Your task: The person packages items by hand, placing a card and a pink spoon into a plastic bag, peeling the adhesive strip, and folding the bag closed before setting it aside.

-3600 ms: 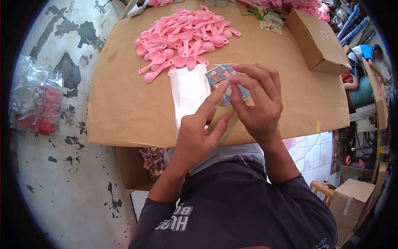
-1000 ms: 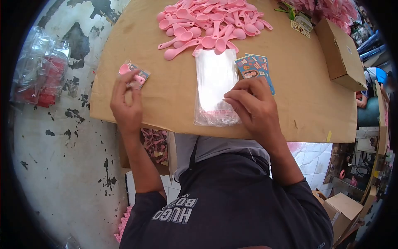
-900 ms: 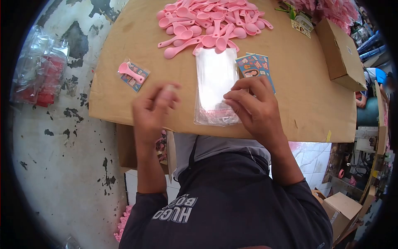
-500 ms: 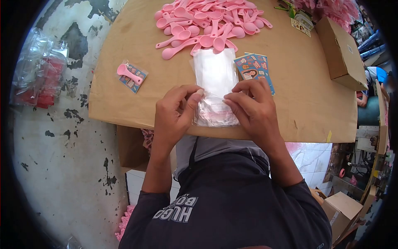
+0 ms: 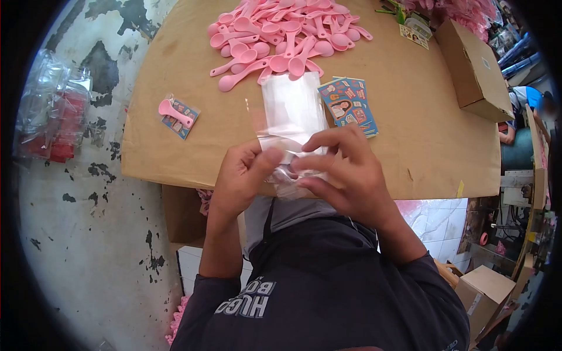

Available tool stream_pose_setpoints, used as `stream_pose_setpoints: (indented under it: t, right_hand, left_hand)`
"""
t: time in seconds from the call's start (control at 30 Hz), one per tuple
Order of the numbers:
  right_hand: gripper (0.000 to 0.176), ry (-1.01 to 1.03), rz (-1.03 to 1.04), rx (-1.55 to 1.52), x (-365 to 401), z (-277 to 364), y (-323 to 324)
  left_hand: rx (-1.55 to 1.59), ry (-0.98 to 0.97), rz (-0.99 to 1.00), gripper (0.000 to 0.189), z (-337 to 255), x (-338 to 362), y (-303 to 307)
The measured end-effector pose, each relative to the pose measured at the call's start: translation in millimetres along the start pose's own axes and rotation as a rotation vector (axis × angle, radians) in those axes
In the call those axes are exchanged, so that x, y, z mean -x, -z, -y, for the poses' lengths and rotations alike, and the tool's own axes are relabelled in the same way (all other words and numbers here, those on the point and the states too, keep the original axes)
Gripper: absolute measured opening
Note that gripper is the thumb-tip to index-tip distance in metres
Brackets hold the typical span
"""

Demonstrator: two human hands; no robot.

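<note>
Both hands are over a stack of clear plastic bags point(image 5: 293, 102) near the table's front edge. My left hand point(image 5: 243, 175) pinches the left side of a clear bag point(image 5: 287, 143) between thumb and fingers. At its right side my right hand point(image 5: 342, 172) has its fingers apart, with the thumb below; the plastic there is blurred, and its contact with the fingers is unclear. Just right of the stack lie blue printed cards point(image 5: 351, 105). A pink spoon point(image 5: 175, 113) rests on a bagged blue card at the left.
A large heap of pink spoons point(image 5: 281, 35) covers the table's far middle. An open cardboard box point(image 5: 477, 73) stands at the right edge, beside a small printed card point(image 5: 414, 36). Part of another person point(image 5: 508, 131) shows at the far right.
Both hands have moved closer to the front edge, lifting the top bag's near part from the stack. My right hand's fingers have spread. The whole view has shifted slightly.
</note>
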State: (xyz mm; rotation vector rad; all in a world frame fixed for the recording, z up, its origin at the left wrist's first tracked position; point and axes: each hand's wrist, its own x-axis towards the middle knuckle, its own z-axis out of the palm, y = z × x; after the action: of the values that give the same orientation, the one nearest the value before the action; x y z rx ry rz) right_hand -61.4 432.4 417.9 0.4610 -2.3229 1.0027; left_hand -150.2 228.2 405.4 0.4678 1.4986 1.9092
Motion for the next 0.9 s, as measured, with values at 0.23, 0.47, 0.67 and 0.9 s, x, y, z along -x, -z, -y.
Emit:
stream_pose_setpoints:
  t: [0.23, 0.47, 0.67, 0.9]
  right_hand:
    - [0.037, -0.550, -0.304, 0.220, 0, -41, 28]
    - [0.041, -0.800, -0.226, 0.019, 15, -68, 24]
    - [0.032, -0.880, -0.232, -0.042, 17, -71, 35]
    - [0.019, -0.649, -0.430, -0.219, 16, -43, 31]
  left_hand:
    - [0.110, -0.071, -0.100, 0.023, 4, -11, -8]
    - [0.282, -0.183, -0.264, 0.025, 12, -17, -15]
    - [0.258, -0.212, -0.259, 0.022, 20, -20, -12]
    - [0.328, -0.259, -0.351, 0.020, 14, -26, -25]
